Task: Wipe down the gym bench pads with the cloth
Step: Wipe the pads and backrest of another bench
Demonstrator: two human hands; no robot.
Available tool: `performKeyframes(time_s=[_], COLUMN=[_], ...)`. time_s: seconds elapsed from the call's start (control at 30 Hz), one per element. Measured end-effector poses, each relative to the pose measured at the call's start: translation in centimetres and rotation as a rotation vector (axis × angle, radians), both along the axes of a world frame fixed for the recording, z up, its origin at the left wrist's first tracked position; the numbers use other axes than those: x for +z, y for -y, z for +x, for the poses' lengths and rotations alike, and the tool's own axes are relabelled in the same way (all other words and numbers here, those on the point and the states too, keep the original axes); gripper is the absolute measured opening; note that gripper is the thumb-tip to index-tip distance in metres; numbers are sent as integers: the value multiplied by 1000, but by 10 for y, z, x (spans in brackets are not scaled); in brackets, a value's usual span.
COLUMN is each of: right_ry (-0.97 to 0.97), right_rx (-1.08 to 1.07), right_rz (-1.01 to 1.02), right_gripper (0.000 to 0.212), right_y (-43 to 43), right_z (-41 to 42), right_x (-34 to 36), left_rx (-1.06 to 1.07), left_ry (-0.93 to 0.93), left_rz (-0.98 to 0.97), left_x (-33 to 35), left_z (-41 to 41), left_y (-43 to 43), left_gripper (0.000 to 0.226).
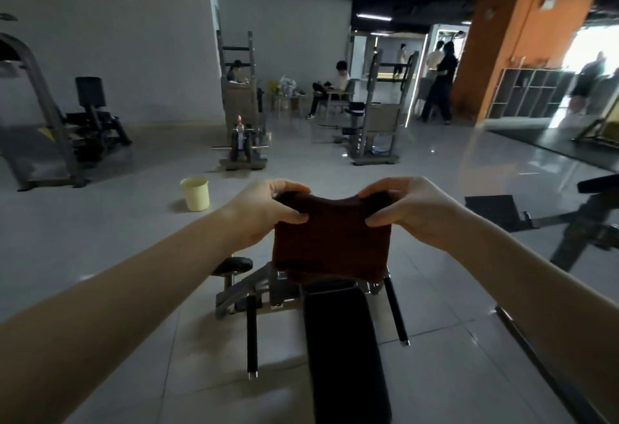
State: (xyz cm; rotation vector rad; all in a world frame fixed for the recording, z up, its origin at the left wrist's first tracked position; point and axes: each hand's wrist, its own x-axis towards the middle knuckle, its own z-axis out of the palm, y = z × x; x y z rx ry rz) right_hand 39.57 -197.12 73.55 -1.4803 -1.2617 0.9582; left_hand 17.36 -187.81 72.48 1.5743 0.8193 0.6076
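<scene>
My left grip [264, 212] pinches the upper left corner of the dark red cloth [331, 242], thumb in front, and my right grip [412, 212] pinches the upper right corner. The cloth hangs flat between them, in the air above the far end of the black bench pad [341, 340]. A pale yellow bucket [196, 194] stands on the floor at left, well apart.

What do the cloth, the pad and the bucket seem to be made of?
Cloth: dark red-brown textile, matte, faintly textured, hanging limp.
Pad: probably a vinyl or leather-like cover, black, smooth, with a faint sheen.
Bucket: likely plastic, pale yellow, smooth, with a thin even rim.
</scene>
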Motion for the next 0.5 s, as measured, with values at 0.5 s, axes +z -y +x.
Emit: performKeyframes(time_s=[0.5], right_ry=[318], right_rx=[-237], right_rz=[-105], right_gripper=[17], right_y=[-211], right_z=[-40], right_x=[-35], left_rx=[-219], left_ry=[123], left_rz=[-206], left_x=[-47], left_z=[-17], left_y=[-219], left_gripper=[35])
